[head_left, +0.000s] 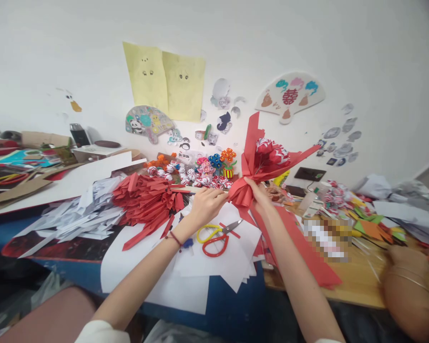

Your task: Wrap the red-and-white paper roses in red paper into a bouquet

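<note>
A bouquet [271, 155] of red-and-white paper flowers, wrapped in red paper [250, 143], is held up above the table. My right hand [258, 194] is closed round the gathered neck of the wrapping. At the bouquet's lower left end, my left hand [209, 202] has its fingers pressed together against the red paper, its fingertips partly hidden. Below the hands, scissors [219, 236] with one yellow and one red handle lie open on white paper sheets [157, 281].
Red paper strips [148, 205] and white paper strips [87, 212] are heaped to the left. Small paper flowers [203, 178] line the wall side. Red sheets [300, 252] lie under my right forearm. Another person's arm [411, 290] is at the far right.
</note>
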Demonstrator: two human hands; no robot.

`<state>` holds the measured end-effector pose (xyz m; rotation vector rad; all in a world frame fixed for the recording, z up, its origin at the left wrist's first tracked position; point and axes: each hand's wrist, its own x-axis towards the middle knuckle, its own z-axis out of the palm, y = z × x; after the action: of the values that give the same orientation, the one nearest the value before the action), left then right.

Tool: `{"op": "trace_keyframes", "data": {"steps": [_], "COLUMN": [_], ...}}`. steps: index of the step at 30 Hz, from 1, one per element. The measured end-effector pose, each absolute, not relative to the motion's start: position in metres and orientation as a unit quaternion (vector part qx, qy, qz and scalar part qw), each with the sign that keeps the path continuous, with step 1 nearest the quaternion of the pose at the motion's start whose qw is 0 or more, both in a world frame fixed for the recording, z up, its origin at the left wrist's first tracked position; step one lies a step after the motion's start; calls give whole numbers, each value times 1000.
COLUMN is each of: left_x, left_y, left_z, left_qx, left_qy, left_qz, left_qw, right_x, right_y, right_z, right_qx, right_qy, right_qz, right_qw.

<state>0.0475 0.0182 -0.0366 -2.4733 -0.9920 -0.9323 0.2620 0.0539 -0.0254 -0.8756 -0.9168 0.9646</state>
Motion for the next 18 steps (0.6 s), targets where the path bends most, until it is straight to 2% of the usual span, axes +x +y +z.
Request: {"op": "trace_keyframes", "data": {"steps": [8, 14, 18], "left_x": [44, 46, 43], "left_y": [-3, -4, 11], "left_z": [-28, -29, -32], "left_qx": [-836, -827, -845], "left_qy": [-342, -447, -444], "left_qz": [-407, -319, -275], "left_qw": [133, 117, 111], "right_x": [252, 248, 248], "right_y": [43, 43, 42], "right_z": [-9, -7, -11], "right_qx": [-379, -370, -367], "right_qy": [-424, -457, -491], "right_qz": [446, 420, 404], "right_qw": [691, 691, 679]}}
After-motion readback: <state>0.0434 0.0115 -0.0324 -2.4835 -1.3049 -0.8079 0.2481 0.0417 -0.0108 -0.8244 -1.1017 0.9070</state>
